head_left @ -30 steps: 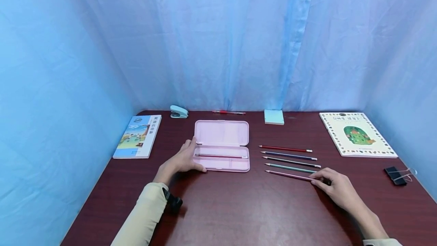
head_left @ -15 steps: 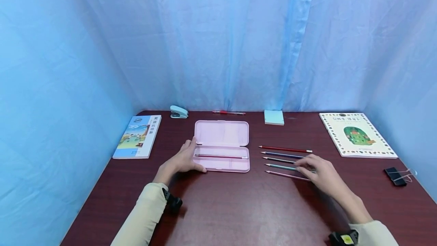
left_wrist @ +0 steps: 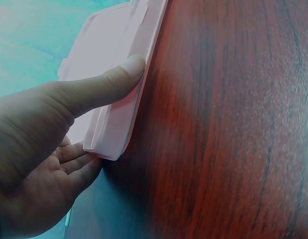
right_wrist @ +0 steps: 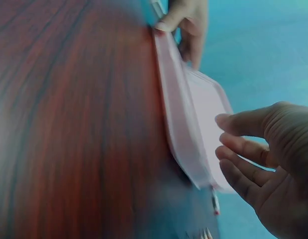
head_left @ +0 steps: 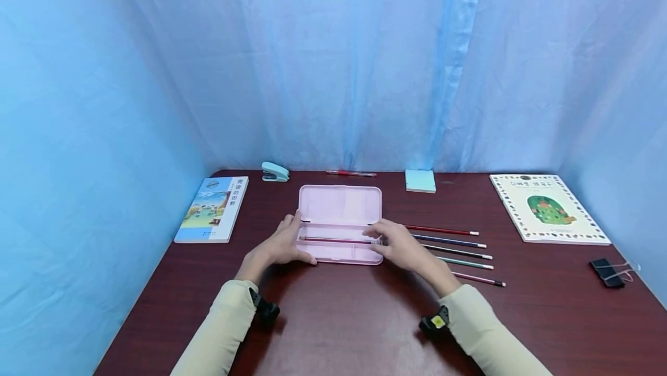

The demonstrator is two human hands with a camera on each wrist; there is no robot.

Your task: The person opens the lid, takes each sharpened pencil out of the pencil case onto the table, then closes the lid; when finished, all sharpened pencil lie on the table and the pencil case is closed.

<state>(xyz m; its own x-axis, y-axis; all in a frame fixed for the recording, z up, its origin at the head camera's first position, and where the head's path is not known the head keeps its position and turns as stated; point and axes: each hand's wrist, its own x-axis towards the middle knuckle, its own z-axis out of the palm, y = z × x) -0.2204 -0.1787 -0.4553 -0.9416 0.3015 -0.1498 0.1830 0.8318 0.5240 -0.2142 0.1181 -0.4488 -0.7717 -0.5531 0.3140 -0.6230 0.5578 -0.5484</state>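
Note:
An open pink pencil case (head_left: 341, 205) lies on the table with one dark red pencil (head_left: 333, 240) in its long compartment. At its left end my left hand (head_left: 278, 244) holds the case, thumb along the front wall and fingers round the end, as the left wrist view shows. My right hand (head_left: 401, 247) is over the case's right end, near the pencil's tip end there. In the right wrist view its fingers (right_wrist: 243, 147) are loosely bent, apart from the thumb, with nothing between them. Several pencils (head_left: 458, 241) lie in a row to the right, partly hidden by the right hand and forearm.
Along the back are a light blue stapler (head_left: 275, 171), a red pen (head_left: 351, 173) and a notepad (head_left: 420, 181). Books lie at left (head_left: 212, 209) and right (head_left: 549, 209). A black binder clip (head_left: 608, 273) sits near the right edge. Blue curtains (head_left: 333, 63) surround the table.
My right hand has left the pink pencil at the front of the row and moved left to the pencil case. My left hand has stayed on the case.

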